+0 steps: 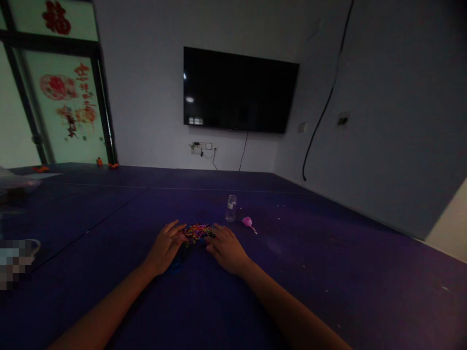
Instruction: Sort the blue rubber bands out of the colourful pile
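A heap of small, thin, brightly coloured pieces (pixel 198 233), pink, yellow, orange and more, lies on the dark blue-purple surface (pixel 219 306). They look like small loops or clips, too small to tell which. My left hand (pixel 166 247) rests at the heap's left side, fingers outstretched. At the right side lies my right hand (pixel 226 247), its fingers apart and touching the edge. Just beyond it, a clear bottle (pixel 230 210) with a pale label stands upright, uncapped as far as I can see. A pink cup-shaped piece with a tail (pixel 247 222) sits beside the bottle.
Something dark blue (pixel 176 266) lies under my left wrist. At the far left are a clear plastic bag (pixel 16 183) and a blurred-out patch (pixel 14 262). Small orange items (pixel 113 166) sit along the back edge. A black cable (pixel 321 116) hangs down the right wall.
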The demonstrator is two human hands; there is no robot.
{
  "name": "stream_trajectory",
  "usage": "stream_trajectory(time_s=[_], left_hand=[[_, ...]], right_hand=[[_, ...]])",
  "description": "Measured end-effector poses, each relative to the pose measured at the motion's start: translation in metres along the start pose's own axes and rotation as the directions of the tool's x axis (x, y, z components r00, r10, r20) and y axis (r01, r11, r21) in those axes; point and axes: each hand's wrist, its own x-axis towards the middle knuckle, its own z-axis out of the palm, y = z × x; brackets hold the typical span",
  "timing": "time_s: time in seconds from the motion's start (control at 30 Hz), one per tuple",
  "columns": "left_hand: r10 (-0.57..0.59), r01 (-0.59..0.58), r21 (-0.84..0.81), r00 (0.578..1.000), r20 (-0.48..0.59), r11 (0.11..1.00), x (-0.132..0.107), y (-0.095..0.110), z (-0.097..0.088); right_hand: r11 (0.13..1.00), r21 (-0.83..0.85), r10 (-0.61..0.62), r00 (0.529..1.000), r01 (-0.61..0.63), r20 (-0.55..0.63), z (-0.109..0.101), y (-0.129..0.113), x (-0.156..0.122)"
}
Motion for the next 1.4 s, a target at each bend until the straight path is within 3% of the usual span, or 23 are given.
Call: stream_trajectory(time_s=[0.1, 0.3, 0.53, 0.73, 0.87, 1.0, 1.4], left_hand=[[0.028, -0.028, -0.05, 0.999, -0.016, 0.998, 0.0, 0.002, 0.002], [-0.063, 0.064, 0.003, 0.997, -0.033, 0.998, 0.0, -0.004, 0.005], [-0.01, 0.006, -0.038, 0.995, -0.102, 0.999, 0.0, -0.005, 0.004], [0.001, -0.008, -0.078, 0.996, -0.088, 0.997, -0.001, -0.002, 0.005], [-0.013, 0.002, -0.092, 0.994, -0.111, 0.996, 0.0, -0.003, 0.006], [-0.034, 0.02, -0.101, 0.989, -0.142, 0.995, 0.0, -0.002, 0.006], [-0.028, 0.009, -0.114, 0.986, -0.167, 0.993, 0.001, 0.002, 0.006]], right_hand=[[0.996, 0.045, -0.083, 0.996, 0.081, 0.037, 0.001, -0.002, -0.001], [0.997, 0.014, 0.072, 0.997, -0.071, -0.03, 0.0, 0.006, -0.002], [0.995, 0.096, 0.025, 0.997, -0.018, -0.078, 0.004, 0.011, -0.002], [0.993, 0.058, 0.111, 0.992, -0.107, -0.067, -0.001, 0.007, -0.001], [0.997, 0.076, 0.04, 0.997, -0.035, -0.064, -0.004, 0.0, 0.001], [0.999, 0.044, -0.027, 1.0, 0.026, 0.015, 0.0, -0.008, 0.004], [0.998, -0.021, -0.057, 0.995, 0.059, 0.076, 0.007, -0.006, 0.01]])
